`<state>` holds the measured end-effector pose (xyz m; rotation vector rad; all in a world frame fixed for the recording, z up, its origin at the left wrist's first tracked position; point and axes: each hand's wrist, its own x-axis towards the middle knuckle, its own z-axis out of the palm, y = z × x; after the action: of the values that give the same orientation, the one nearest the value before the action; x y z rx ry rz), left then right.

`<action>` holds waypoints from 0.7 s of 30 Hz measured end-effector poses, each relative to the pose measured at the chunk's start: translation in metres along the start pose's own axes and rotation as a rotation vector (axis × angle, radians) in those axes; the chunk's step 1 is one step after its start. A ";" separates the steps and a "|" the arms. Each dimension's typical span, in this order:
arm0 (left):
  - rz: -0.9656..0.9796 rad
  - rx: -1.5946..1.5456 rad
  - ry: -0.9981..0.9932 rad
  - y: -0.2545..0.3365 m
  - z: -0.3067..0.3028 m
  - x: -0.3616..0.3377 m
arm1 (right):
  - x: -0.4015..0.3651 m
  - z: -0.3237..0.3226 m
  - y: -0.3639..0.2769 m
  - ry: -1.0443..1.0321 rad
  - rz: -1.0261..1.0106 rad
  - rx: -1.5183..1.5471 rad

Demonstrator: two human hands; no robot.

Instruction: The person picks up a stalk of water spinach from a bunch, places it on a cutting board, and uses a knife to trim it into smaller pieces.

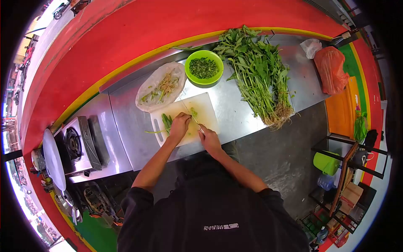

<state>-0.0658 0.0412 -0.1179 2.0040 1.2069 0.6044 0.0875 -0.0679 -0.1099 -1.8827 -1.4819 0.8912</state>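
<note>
My left hand (180, 125) is closed on a bundle of green stems (167, 121) that lies on a white cutting board (208, 110). In my right hand (210, 138) is a knife (195, 120), its thin blade angled over the board close to my left fingertips. A small heap of chopped greens (193, 112) sits beside the blade. Behind the board stands a lime-green bowl (187, 72) holding finely chopped greens. To its left, a clear plastic bag (145, 89) contains roots and stem ends.
A large bunch of leafy greens (254, 71) with roots lies on the steel counter (134, 143) at right. Farther right is a red plastic bag (331, 69). A gas stove (75, 145) stands at left beside a big pan lid (53, 157). A red wall runs behind.
</note>
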 end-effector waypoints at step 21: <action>-0.094 -0.034 -0.032 0.006 0.001 0.000 | -0.007 0.002 0.005 -0.022 0.043 0.005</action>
<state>-0.0616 0.0394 -0.1139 1.9103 1.2560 0.5410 0.0881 -0.0758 -0.1140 -1.9133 -1.4562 0.9378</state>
